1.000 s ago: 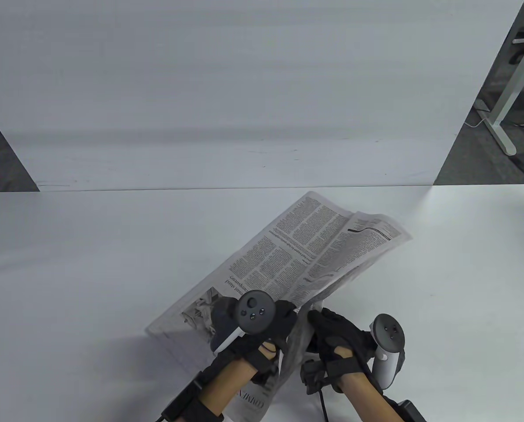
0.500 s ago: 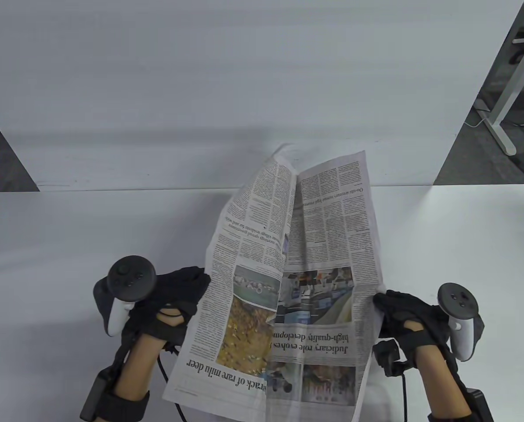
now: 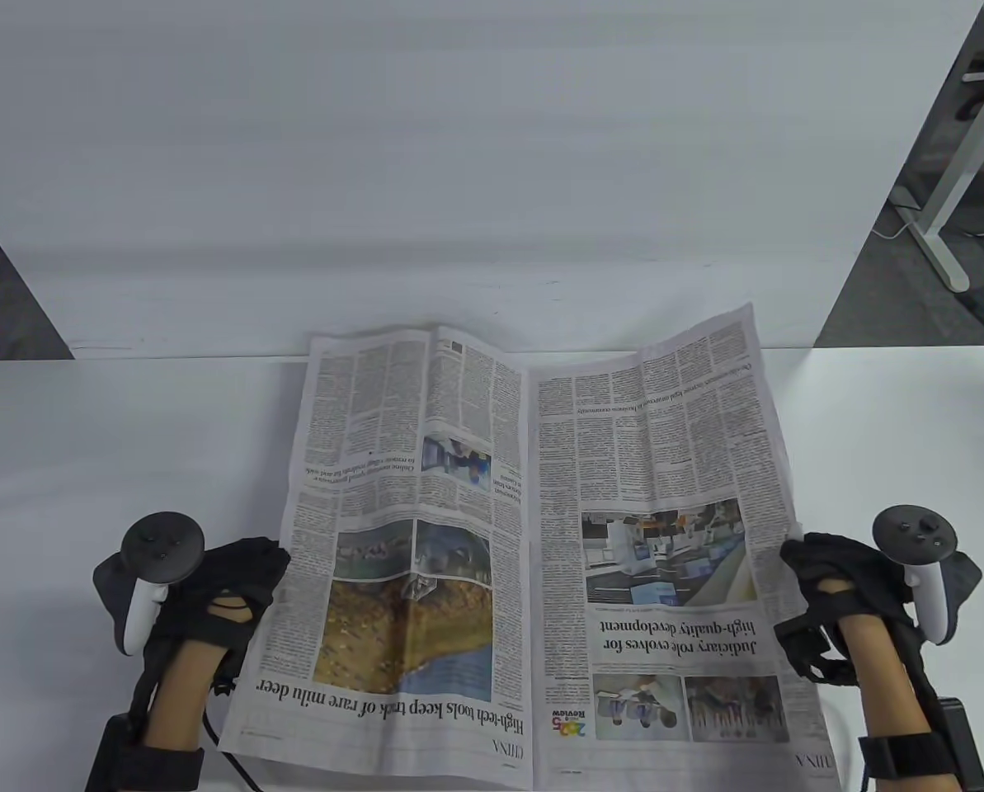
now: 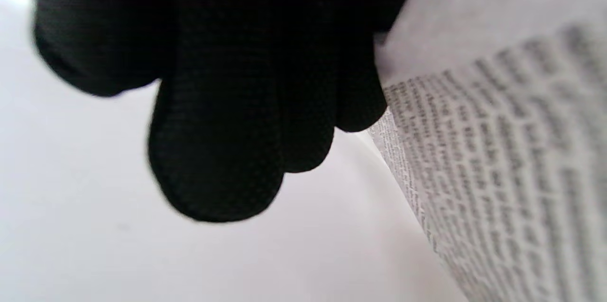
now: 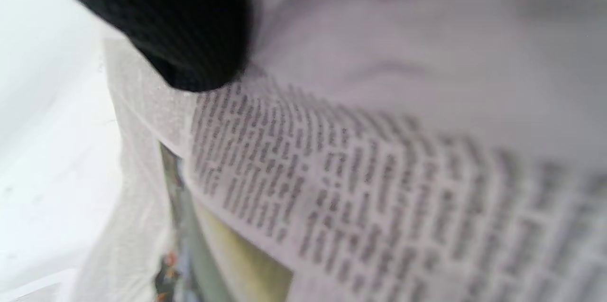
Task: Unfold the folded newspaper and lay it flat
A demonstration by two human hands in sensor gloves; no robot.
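Over white table (image 3: 87,445) | newspaper (image 3: 533,528) spread wide, centre crease raised | left hand (image 3: 228,590) grasping left page edge | right hand (image 3: 838,577) grasping right edge | white backboard (image 3: 459,165) behind, far page corners overlapping it

Upside-down newspaper (image 3: 533,536) headlines: "High-tech tools keep track of rare milu deer", "Judiciary role evolves for high-quality development"

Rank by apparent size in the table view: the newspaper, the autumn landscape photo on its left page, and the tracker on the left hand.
1. newspaper
2. autumn landscape photo
3. tracker on the left hand, though it sits nearer the camera, which inflates it.
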